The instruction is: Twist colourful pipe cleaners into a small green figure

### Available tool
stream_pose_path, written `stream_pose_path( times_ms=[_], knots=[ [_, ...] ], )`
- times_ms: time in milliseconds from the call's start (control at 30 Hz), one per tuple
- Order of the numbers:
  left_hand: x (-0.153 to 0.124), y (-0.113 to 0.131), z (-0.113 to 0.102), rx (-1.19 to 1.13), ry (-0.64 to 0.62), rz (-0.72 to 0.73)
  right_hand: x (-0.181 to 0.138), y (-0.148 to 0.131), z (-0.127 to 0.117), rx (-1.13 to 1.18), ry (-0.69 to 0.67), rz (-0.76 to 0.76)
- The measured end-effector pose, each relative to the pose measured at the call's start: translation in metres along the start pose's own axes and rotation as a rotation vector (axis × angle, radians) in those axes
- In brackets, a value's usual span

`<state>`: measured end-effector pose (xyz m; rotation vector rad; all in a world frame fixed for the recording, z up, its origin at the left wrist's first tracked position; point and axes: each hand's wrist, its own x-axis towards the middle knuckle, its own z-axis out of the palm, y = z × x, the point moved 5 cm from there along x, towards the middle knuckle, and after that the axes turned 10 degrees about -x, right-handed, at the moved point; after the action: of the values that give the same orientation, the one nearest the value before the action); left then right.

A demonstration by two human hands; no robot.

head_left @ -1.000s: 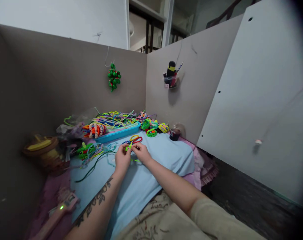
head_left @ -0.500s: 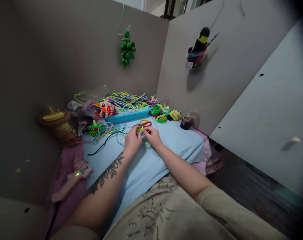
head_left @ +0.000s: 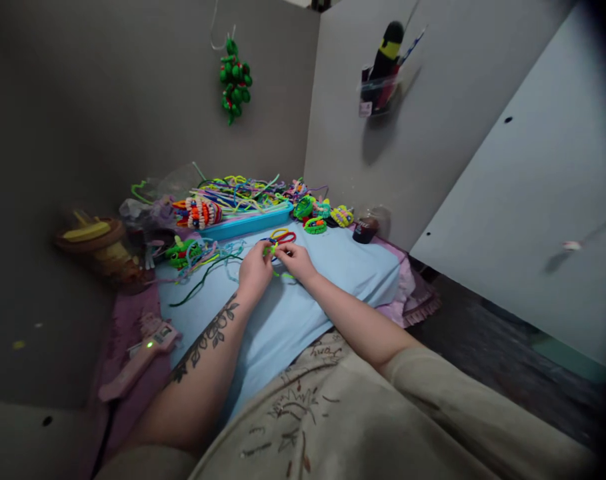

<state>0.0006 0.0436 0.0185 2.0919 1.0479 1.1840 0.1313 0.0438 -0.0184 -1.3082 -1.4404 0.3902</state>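
Close together above the blue cloth (head_left: 363, 267), my left hand (head_left: 256, 270) and my right hand (head_left: 297, 261) pinch a small yellow-green pipe cleaner piece (head_left: 273, 249) between them. Its exact shape is partly hidden by my fingers. Just beyond the fingertips lie red, yellow and blue loops (head_left: 285, 235), whose kind I cannot make out. A dark green pipe cleaner (head_left: 199, 287) trails across the cloth left of my left hand. Beside it sits a green fuzzy figure (head_left: 183, 252) among light blue strands.
Behind my hands, a blue tray (head_left: 247, 227) holds many coloured pipe cleaners (head_left: 237, 192). Fuzzy finished pieces (head_left: 315, 225) and a dark cup (head_left: 365, 230) stand to the right. A pink corded tool (head_left: 140, 360) with a green light lies left. Grey panels enclose the table.
The whole scene has shifted slightly left and up in view as the head turned. Both hands keep their pinch on the yellow-green piece, with small finger movements.
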Motion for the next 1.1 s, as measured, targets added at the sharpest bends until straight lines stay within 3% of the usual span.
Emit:
stream_pose_path(
  times_ms=[267,533,767,933,1100],
  knots=[
    [0.003,0.001,-0.002,0.071,-0.002,0.028,-0.001,-0.005,-0.002,-0.013,0.018,-0.015],
    [0.001,-0.002,-0.006,0.072,0.011,-0.003,0.0,-0.002,0.005,0.053,-0.066,0.012],
    [0.0,0.001,-0.006,0.077,-0.002,0.03,0.004,-0.002,0.009,-0.089,-0.044,-0.155],
    [0.004,-0.01,-0.002,-0.089,0.022,-0.015,0.004,0.003,0.007,-0.037,-0.05,-0.11],
    [0.011,-0.024,-0.004,-0.338,0.103,-0.122,0.001,0.002,0.001,-0.032,0.026,-0.065]
  ],
)
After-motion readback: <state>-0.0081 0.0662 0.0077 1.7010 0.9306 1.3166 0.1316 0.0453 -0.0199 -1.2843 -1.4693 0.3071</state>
